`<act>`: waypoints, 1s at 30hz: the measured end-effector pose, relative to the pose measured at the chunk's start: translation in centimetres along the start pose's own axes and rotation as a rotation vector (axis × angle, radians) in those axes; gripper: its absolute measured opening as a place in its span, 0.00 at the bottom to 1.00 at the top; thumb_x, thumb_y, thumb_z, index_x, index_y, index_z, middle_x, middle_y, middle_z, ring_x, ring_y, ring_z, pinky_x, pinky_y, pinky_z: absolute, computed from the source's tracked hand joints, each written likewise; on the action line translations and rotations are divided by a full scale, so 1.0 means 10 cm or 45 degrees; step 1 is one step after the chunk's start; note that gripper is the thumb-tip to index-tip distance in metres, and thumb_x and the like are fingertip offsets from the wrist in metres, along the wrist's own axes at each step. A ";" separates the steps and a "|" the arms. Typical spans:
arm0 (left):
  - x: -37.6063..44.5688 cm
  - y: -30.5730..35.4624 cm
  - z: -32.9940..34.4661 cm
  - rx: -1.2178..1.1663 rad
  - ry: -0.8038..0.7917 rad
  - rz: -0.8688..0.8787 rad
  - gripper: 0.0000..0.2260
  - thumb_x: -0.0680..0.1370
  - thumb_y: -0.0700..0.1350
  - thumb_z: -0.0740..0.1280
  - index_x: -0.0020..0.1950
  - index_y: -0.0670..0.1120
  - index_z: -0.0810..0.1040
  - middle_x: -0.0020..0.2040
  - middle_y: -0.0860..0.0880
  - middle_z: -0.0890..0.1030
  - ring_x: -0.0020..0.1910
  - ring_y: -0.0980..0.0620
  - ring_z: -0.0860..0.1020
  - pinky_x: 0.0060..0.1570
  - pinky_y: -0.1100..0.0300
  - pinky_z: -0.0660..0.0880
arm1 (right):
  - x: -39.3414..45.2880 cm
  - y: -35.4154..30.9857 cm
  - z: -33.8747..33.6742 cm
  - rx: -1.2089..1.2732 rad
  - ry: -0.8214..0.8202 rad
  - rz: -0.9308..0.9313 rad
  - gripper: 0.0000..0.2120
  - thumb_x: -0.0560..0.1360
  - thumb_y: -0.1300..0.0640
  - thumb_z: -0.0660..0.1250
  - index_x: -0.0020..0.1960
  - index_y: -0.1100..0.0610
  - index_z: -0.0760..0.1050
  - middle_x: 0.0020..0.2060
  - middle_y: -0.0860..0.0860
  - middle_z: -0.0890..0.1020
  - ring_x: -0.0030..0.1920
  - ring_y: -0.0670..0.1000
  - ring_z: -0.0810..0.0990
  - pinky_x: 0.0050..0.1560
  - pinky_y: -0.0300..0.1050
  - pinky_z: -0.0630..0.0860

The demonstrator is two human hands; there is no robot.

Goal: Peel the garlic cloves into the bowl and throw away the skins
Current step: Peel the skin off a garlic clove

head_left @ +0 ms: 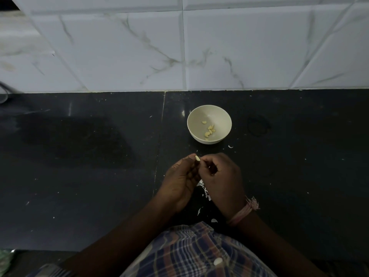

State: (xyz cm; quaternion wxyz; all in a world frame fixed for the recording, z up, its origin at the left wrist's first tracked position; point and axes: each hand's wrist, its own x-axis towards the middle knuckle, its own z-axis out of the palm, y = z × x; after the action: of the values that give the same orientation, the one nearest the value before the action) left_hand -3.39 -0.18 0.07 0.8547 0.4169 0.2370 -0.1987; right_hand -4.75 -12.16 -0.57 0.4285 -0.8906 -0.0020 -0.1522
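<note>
Pinching small pale garlic clove (pixel 197 158) between your left hand (pixel 180 182) and right hand (pixel 221 176) fingertips, just short of round cream bowl (pixel 217 113) holding peeled cloves (pixel 209 130). Risk: slick clove slips onto dark stone counter (pixel 89 156); white papery skins (pixel 203 188) scatter.

Your left hand (pixel 180 181) and right hand (pixel 220 179) hide most of the garlic clove (pixel 197 158); only its pale tip shows. Your curled fingers cover the skins (pixel 201 184) beneath. A dark object (pixel 3 92) is cut off at the left edge, blurred.
</note>
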 end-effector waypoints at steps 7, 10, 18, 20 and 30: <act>0.01 -0.03 0.01 0.054 -0.011 0.028 0.12 0.81 0.39 0.65 0.63 0.34 0.77 0.52 0.36 0.82 0.46 0.46 0.83 0.46 0.57 0.81 | 0.00 0.01 -0.01 -0.008 -0.018 0.027 0.05 0.72 0.62 0.73 0.44 0.54 0.77 0.40 0.47 0.77 0.38 0.44 0.75 0.39 0.46 0.76; -0.01 -0.03 0.01 0.052 -0.041 0.090 0.08 0.80 0.37 0.66 0.57 0.36 0.78 0.48 0.38 0.83 0.43 0.47 0.84 0.43 0.57 0.81 | 0.03 0.00 -0.03 -0.028 -0.018 0.031 0.05 0.71 0.60 0.72 0.42 0.54 0.77 0.39 0.47 0.76 0.37 0.45 0.75 0.38 0.48 0.76; 0.00 -0.03 -0.04 0.096 -0.022 0.180 0.06 0.73 0.39 0.73 0.48 0.39 0.84 0.50 0.34 0.82 0.49 0.39 0.82 0.54 0.48 0.78 | 0.10 0.00 -0.10 -0.028 -0.115 0.002 0.08 0.68 0.63 0.73 0.36 0.53 0.75 0.35 0.45 0.73 0.35 0.42 0.73 0.37 0.30 0.65; 0.01 -0.03 -0.05 0.099 -0.021 0.162 0.05 0.74 0.38 0.72 0.48 0.39 0.85 0.49 0.35 0.84 0.48 0.41 0.83 0.53 0.50 0.79 | 0.11 0.00 -0.11 -0.001 -0.126 0.023 0.09 0.67 0.63 0.73 0.36 0.53 0.74 0.35 0.45 0.74 0.35 0.42 0.74 0.37 0.29 0.66; 0.03 0.02 -0.04 -0.023 -0.071 -0.027 0.03 0.76 0.37 0.70 0.48 0.40 0.83 0.41 0.43 0.82 0.38 0.52 0.81 0.42 0.62 0.80 | 0.10 -0.13 -0.10 0.731 -0.221 0.630 0.06 0.76 0.65 0.67 0.41 0.58 0.77 0.26 0.48 0.78 0.27 0.43 0.73 0.31 0.39 0.69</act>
State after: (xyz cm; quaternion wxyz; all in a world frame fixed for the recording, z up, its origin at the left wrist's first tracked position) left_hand -3.18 0.25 -0.20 0.8626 0.4009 0.2194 -0.2168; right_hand -4.24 -12.25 1.34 0.6823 -0.7177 0.1341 0.0385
